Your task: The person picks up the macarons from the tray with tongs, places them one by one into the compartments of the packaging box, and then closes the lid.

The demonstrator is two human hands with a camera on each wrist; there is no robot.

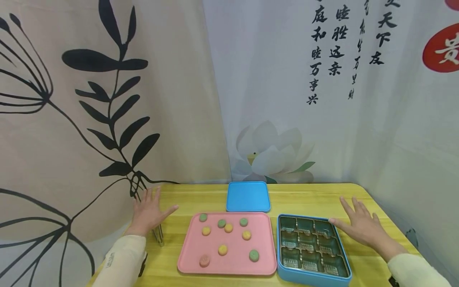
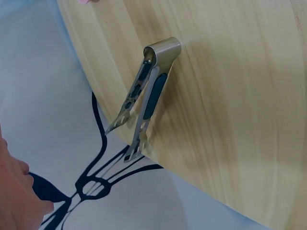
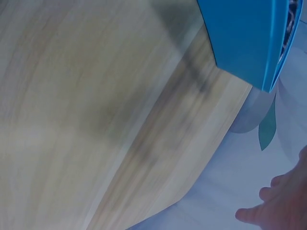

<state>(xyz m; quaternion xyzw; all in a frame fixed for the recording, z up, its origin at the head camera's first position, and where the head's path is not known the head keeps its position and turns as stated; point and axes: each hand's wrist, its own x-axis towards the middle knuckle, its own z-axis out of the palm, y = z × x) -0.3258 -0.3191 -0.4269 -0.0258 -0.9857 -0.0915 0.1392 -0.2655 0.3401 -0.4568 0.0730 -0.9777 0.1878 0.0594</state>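
My left hand is held above the table's left side with fingers spread and holds nothing. Beneath it stand metal tongs with dark inlays on their arms, their tips apart; the hand partly hides them in the head view. My right hand, fingers also spread, hovers just right of a blue box with a dark plastic insert split into several compartments. Left of the box lies a pink tray bearing several small round molded pieces: green, yellow and one pink.
A flat blue lid or tray lies at the table's back, behind the pink tray. The wooden table has rounded corners. A printed curtain with plant shapes and writing hangs behind it and along both sides.
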